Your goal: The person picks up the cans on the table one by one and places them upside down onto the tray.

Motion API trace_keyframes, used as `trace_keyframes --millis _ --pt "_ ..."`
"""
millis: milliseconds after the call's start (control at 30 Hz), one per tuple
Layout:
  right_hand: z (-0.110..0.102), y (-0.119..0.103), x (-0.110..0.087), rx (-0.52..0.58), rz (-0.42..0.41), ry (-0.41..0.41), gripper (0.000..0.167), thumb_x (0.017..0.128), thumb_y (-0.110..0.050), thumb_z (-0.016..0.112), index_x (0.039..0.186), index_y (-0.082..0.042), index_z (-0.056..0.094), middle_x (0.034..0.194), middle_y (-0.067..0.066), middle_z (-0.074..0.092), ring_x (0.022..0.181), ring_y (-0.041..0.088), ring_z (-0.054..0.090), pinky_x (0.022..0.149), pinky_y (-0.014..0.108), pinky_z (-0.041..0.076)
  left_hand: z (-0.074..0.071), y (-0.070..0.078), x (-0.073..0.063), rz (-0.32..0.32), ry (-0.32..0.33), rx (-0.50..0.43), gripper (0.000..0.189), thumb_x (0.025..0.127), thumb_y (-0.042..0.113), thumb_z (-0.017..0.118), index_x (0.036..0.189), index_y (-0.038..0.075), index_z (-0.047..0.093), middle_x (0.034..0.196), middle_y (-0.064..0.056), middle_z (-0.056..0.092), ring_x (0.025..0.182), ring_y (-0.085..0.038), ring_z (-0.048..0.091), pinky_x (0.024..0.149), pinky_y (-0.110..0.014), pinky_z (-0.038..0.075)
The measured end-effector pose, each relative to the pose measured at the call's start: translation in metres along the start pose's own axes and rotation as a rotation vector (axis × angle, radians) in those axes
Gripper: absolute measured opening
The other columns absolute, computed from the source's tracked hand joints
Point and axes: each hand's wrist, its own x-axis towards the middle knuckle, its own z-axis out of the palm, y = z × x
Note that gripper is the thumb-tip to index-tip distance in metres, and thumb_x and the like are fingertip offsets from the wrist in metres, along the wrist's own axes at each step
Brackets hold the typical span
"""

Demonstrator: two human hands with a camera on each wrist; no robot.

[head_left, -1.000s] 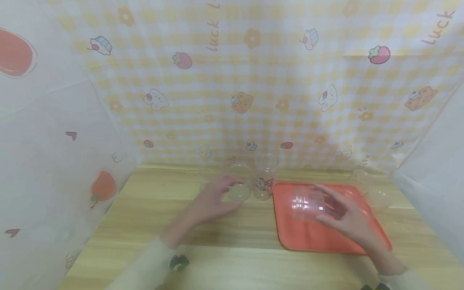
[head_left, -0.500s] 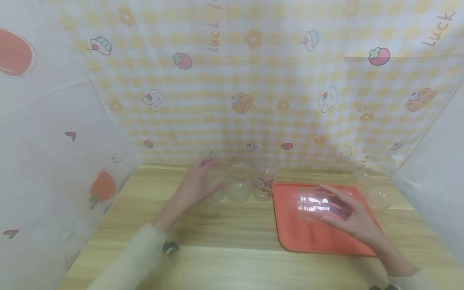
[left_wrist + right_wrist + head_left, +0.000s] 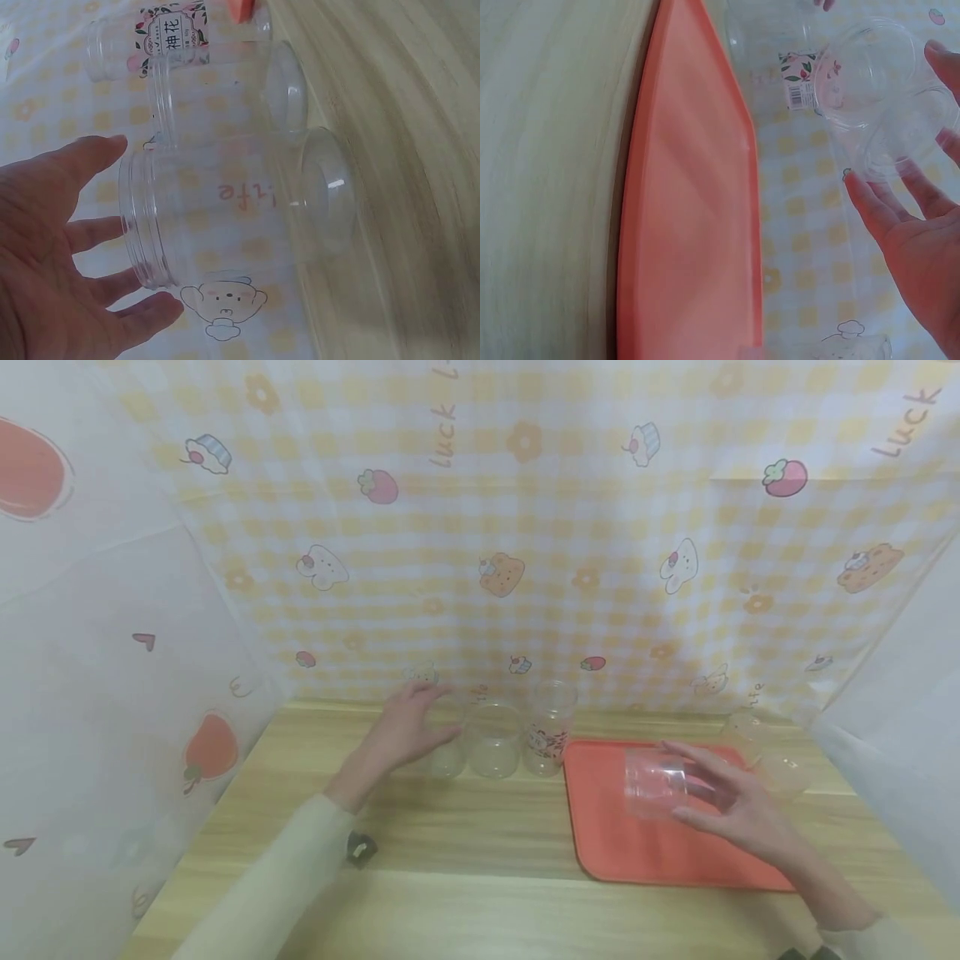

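Notably, the left wrist view reads what the head view only blurs: the labelled jar (image 3: 112, 56) carries dark characters framed by pink flowers, and the jar closest to the left hand (image 3: 397, 731) has a ridged, threaded rim. The right wrist view adds a barcode on that label.

Across the back of the surface (image 3: 457, 918), the labelled jar, the middle jar (image 3: 495, 752) and the leftmost jar (image 3: 240, 202) stand upright in a close row before the checked cloth (image 3: 465, 618). The labelled jar sits just beside the upper left corner of the red tray (image 3: 596, 856). Beyond the tray's right edge are two clear containers (image 3: 783, 772), faint against the wood. Wood runs from the left sleeve (image 3: 262, 877) across to the tray's left edge and along its near edge, giving room in front of the row.

The left hand is spread around the mouth of the leftmost jar, thumb to one side and fingers to the other; whether the fingertips touch the rim, I cannot tell. The right hand (image 3: 738, 806) grips the sideways jar (image 3: 651, 785) by one end between thumb and fingers. That jar is over the tray, and the right wrist view shows it raised apart from the tray floor.
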Motion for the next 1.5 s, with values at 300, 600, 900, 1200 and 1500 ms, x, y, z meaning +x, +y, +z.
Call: trace_keyframes --millis 300,600,900,1200,1500 --pt "-0.004 -0.001 0.000 -0.013 -0.013 -0.020 0.085 0.078 0.022 0.075 0.152 0.007 0.037 0.153 0.015 0.044 0.133 0.021 0.051 0.102 0.023 0.045 -0.005 0.006 0.006 -0.036 -0.062 0.048 0.066 0.091 0.036 0.078 0.144 0.006 0.055 0.143 -0.025 0.050 0.131 -0.043 0.045 0.108 -0.060 0.038" --pt "-0.011 0.001 0.004 -0.065 0.022 -0.032 0.081 0.079 0.017 0.077 0.151 0.005 0.040 0.150 0.022 0.045 0.131 0.021 0.052 0.101 0.024 0.046 -0.010 0.013 0.014 -0.083 -0.132 0.096 0.067 0.091 0.039 0.077 0.144 0.004 0.054 0.144 -0.022 0.052 0.136 -0.046 0.040 0.112 -0.060 0.032" --pt "-0.022 0.000 0.008 -0.192 0.119 -0.094 0.078 0.083 -0.001 0.083 0.152 -0.004 0.045 0.149 0.000 0.050 0.127 0.018 0.055 0.097 0.025 0.051 -0.008 0.011 0.015 -0.075 -0.132 0.120 0.067 0.091 0.039 0.077 0.143 0.003 0.055 0.145 -0.023 0.052 0.138 -0.045 0.039 0.113 -0.060 0.031" --pt "-0.029 -0.003 0.017 -0.377 0.079 -0.129 0.077 0.081 -0.014 0.088 0.149 -0.012 0.052 0.141 0.000 0.058 0.115 0.015 0.061 0.092 0.029 0.054 -0.009 0.013 0.015 -0.091 -0.134 0.108 0.066 0.091 0.037 0.078 0.143 0.004 0.055 0.146 -0.025 0.049 0.139 -0.047 0.036 0.113 -0.061 0.029" --pt "-0.034 -0.003 0.029 -0.483 -0.009 -0.160 0.071 0.079 -0.011 0.090 0.141 -0.002 0.057 0.132 0.013 0.063 0.108 0.015 0.063 0.084 0.039 0.059 -0.010 0.014 0.014 -0.102 -0.143 0.094 0.067 0.091 0.036 0.077 0.145 0.004 0.054 0.148 -0.026 0.046 0.139 -0.050 0.034 0.113 -0.064 0.028"
